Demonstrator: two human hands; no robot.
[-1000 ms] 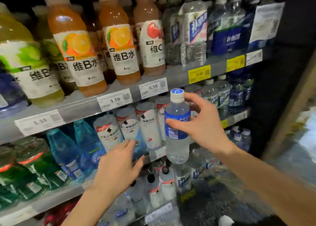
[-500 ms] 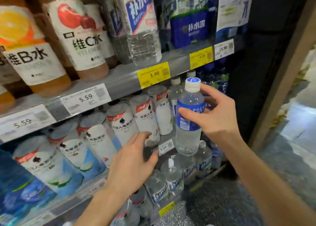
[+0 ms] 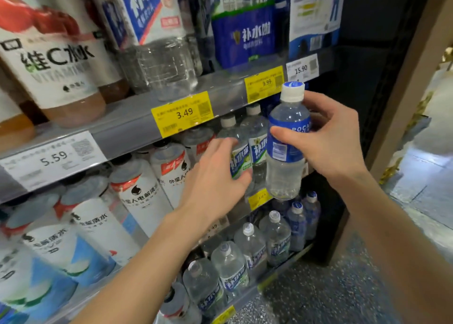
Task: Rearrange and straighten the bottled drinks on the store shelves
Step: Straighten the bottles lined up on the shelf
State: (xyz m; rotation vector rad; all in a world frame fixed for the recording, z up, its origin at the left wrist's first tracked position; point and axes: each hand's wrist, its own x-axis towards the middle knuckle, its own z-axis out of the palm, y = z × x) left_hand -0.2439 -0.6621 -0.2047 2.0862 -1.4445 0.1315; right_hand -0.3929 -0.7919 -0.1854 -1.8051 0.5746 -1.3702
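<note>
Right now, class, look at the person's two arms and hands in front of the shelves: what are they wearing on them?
Nothing shows on either one. The left hand and right hand are bare, with no gloves, rings, watch or bracelet in view. Both forearms are bare too, as far as the picture's lower edge, and no sleeve is visible.

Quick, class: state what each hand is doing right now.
Left hand: open, fingers reaching onto a green-labelled bottle on the shelf.
Right hand: holding the blue-labelled bottle.
</note>
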